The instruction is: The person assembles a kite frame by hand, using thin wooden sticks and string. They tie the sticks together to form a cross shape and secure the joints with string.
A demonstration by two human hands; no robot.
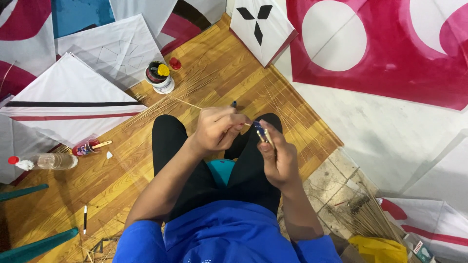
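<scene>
My left hand [217, 129] pinches a long thin bamboo stick [183, 101] that runs up and left from my fingers. Just to its right, my right hand [278, 156] grips a small blue-handled blade [260, 129], its tip touching the stick near my left fingertips. Both hands are held above my knees in black trousers [168, 141]. A fan of loose thin bamboo sticks [195, 85] lies on the wooden floor [122, 175] ahead of me.
White kites with red and black stripes [73, 97] lie at left, a white kite with black diamonds [258, 27] ahead, and red-and-white kites [380, 48] at right. A small pot with a yellow lid [160, 75], a plastic bottle [46, 161], and another stick bundle [363, 216] are around me.
</scene>
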